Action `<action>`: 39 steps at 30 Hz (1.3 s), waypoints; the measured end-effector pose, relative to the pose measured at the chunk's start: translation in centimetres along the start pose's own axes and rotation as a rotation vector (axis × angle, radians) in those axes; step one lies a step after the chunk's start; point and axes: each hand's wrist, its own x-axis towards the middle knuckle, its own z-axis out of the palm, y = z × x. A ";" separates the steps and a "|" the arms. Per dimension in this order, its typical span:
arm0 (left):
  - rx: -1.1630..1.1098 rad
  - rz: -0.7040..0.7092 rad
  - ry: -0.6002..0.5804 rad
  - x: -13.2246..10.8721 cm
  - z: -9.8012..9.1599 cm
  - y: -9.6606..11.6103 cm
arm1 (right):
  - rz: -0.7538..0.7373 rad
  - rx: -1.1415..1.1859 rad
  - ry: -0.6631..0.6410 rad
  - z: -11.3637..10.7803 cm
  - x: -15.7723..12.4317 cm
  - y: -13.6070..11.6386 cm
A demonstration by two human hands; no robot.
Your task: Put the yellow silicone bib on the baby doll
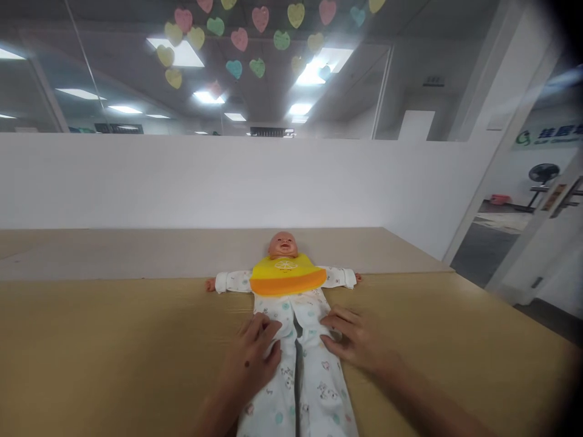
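White printed romper legs (pixel 298 388) on doll (pixel 285 285), yellow-orange bib (pixel 286 276)

Baby doll (pixel 291 315) lies on back at centre of table (pixel 113 346), head toward far edge, legs toward viewer, arms spread to left and right. Bib (pixel 286 276) lies on doll's chest, just below head. Left hand (pixel 255 358) rests on doll's left-side leg near hip; right hand (pixel 355 340) rests on right-side hip, partly on table. Low partition wall (pixel 182 182) stands behind table. Paper hearts (pixel 237 36) hang overhead, beyond partition. Fan (pixel 543 174) stands far right, through doorway.
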 end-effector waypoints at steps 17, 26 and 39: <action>0.033 0.015 0.010 0.5 -0.5 -0.5 | 0.079 0.102 0.076 0.0 0.4 -1.2; 0.157 0.035 0.094 0.6 -1.3 -0.1 | 0.083 0.201 0.112 0.2 0.0 -1.3; 0.247 0.268 0.177 0.3 -1.4 -0.4 | -0.006 -0.042 0.044 -0.9 0.0 -1.2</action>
